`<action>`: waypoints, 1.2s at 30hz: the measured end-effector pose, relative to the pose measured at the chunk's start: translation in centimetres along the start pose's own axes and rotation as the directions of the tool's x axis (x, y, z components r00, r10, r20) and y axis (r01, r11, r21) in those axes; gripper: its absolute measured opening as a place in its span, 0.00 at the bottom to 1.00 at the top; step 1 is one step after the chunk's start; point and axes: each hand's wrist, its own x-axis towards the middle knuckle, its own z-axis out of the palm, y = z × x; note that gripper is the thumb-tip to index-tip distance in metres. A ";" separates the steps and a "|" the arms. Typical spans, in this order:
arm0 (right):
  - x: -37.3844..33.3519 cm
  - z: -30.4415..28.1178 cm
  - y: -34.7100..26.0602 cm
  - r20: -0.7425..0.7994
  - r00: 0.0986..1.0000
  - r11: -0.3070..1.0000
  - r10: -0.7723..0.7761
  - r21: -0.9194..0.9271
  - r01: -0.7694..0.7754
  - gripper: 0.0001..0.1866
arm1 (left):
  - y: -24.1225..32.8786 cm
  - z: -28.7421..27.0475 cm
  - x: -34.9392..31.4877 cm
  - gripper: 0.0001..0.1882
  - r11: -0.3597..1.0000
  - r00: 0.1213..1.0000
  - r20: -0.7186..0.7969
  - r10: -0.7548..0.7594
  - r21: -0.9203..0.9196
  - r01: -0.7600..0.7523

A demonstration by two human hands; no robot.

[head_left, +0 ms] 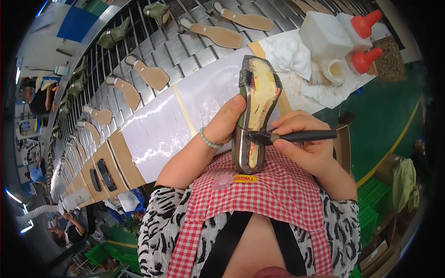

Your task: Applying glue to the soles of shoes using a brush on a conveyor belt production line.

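A green shoe upper on a last [260, 99] is held upside down in front of my apron, its pale yellow underside facing up and framed by a dark, shiny rim. My left hand [227, 118] is closed around its left side, thumb along the edge. Fingers closed, my right hand [303, 139] grips a black-handled brush [309, 135] from the right. The brush's dark head touches the underside across its narrower, nearer part. A black ribbed strap or band wraps the far end of the shoe.
Several tan soles [155, 76] and green shoe uppers [113, 34] lie on a slatted metal conveyor [162, 39]. White bottles with red caps [366, 23], an open white container [334, 71] and white cloth [287, 53] sit at the far right. Two dark objects [106, 174] rest on cardboard at left.
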 end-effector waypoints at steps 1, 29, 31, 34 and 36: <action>0.1 0.1 -0.2 -0.002 1.000 1.000 0.002 0.001 -0.002 0.11 | -0.1 -0.2 0.0 0.42 1.000 1.000 0.000 -0.003 0.000 0.003; 0.8 -0.7 -0.5 0.281 0.954 0.991 -0.100 -0.055 0.120 0.10 | -1.1 -1.7 0.1 0.44 0.995 0.995 0.046 -0.092 -0.033 0.093; 0.7 -1.1 -0.6 0.210 0.974 0.996 -0.088 0.009 0.088 0.09 | -1.0 -2.2 0.1 0.48 0.994 0.994 0.038 -0.103 -0.015 0.104; 0.3 -2.1 -0.6 0.090 0.994 0.983 -0.055 0.181 0.038 0.10 | -0.2 -4.2 -0.3 0.52 0.996 0.999 0.017 0.049 -0.070 -0.048; 0.3 -2.2 -0.3 -0.108 0.994 0.948 -0.033 0.311 0.065 0.11 | 1.2 -4.8 -1.0 0.53 0.968 0.971 -0.051 0.235 0.105 -0.229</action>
